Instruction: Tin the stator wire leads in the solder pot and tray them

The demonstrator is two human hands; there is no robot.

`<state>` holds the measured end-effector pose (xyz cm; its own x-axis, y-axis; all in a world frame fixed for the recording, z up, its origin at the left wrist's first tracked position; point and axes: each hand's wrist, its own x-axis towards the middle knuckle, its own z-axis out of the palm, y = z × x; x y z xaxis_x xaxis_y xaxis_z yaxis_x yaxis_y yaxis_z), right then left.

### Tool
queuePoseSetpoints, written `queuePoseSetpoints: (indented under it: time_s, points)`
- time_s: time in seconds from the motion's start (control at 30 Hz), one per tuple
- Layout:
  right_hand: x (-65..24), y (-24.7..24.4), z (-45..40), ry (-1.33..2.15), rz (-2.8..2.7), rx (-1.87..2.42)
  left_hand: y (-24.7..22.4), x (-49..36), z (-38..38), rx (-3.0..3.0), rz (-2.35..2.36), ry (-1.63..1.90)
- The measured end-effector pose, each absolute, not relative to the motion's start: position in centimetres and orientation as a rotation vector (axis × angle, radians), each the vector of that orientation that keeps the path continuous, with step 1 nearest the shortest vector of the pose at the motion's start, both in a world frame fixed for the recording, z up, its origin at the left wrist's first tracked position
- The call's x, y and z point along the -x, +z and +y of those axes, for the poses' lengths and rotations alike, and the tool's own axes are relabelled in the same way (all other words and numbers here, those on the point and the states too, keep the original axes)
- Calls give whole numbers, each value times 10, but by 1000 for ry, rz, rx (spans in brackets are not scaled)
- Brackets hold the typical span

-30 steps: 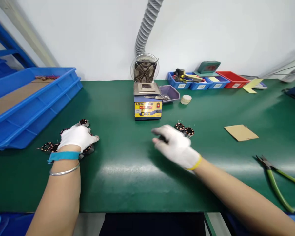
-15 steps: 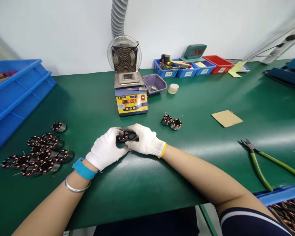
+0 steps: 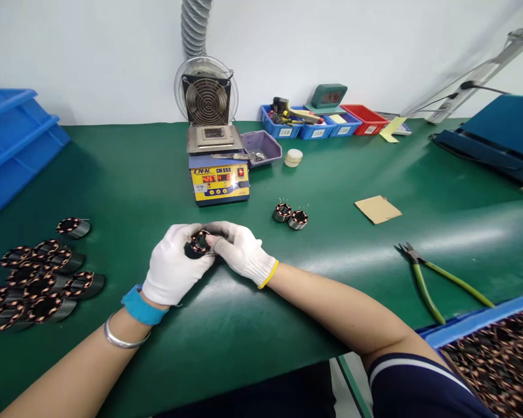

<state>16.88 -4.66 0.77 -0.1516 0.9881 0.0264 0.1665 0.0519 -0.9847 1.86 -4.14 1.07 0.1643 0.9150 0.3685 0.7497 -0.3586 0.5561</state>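
Between my two gloved hands is a motor stator [image 3: 199, 242], a dark ring with copper windings, its wound face turned up toward me. My left hand [image 3: 172, 264] is closed round its left side. From the right, my right hand [image 3: 239, 247] grips it too, with the thumb at the ring's opening and fingers behind the far rim. Two more stators [image 3: 297, 219] with thin upright wires stand just beyond my right hand. Several other stators [image 3: 47, 307] are grouped on the table to the left of my left hand.
A solder pot [image 3: 220, 183] with red digits stands behind my hands, next to a purple tray [image 3: 261, 145]. Green-handled cutters [image 3: 422, 278] and a cardboard piece [image 3: 378, 209] lie at right. A blue crate [image 3: 17, 151] stands left; a bin of stators [image 3: 501, 366] sits lower right.
The view has swung to the right. The held stator is now tilted with its wound face toward me, and my right thumb has moved onto its opening.
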Motion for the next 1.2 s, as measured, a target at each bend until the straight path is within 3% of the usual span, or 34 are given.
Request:
queuePoseSetpoints:
  time_s: [0.1,0.33,0.6,0.77,0.93,1.13,1.2]
  points:
    - [-159,3,-49,1183,-1301,1222,5,-21,-40,-1946,1487,1037]
    - [-162,5,-56,773,-1529,1376,7,-26,-37,-1809,1495,995]
    - [-172,-1,-48,800,-1338,1284,45,9,-30,-1431,1100,526]
    - [-170,0,-48,871,-1246,1195,43,13,-29,-1405,1089,915]
    - [-167,1,-53,873,-1292,1161,31,-10,-41,-1596,1197,912]
    - [-165,2,-51,986,-1185,1125,39,5,-41,-1410,1102,1275]
    - [-165,2,-51,1006,-1148,1108,38,4,-40,-1485,1148,1234]
